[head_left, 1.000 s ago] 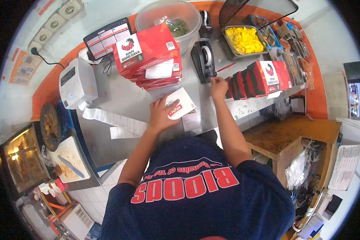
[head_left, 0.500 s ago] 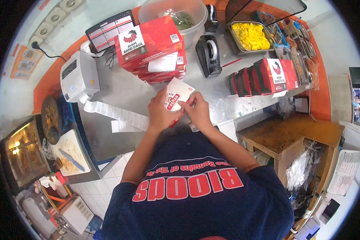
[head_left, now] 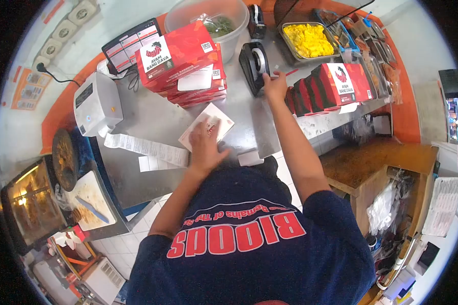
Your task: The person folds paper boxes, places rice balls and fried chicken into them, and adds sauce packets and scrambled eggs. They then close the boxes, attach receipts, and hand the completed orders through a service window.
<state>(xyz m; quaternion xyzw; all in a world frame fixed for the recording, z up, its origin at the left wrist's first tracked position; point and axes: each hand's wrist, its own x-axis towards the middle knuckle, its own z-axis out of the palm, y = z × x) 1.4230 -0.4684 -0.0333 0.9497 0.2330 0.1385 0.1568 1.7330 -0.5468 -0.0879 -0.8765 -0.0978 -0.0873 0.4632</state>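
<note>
My left hand [head_left: 206, 147] rests with spread fingers on a white printed packet [head_left: 223, 122], which lies on the metal counter [head_left: 163, 117] in front of me. At the black tape dispenser [head_left: 252, 71], my right hand [head_left: 275, 85] reaches its fingertips to the tape side; whether they touch the tape is too small to tell. Behind the packet stands a stack of red boxes [head_left: 185, 51] with a white paper on its side. More red boxes [head_left: 336, 84] stand in a row to the right of my right hand.
A white printer [head_left: 97, 104] with a long paper strip [head_left: 145, 147] is at the left. Farther back are a tablet [head_left: 132, 43], a clear tub [head_left: 234, 25] and a tray of yellow food [head_left: 308, 40]. A knife [head_left: 90, 207] lies on a cutting board at lower left.
The packet has gone from between both hands down onto the counter under my left hand. My right hand has let go of it and moved forward and right to the tape dispenser.
</note>
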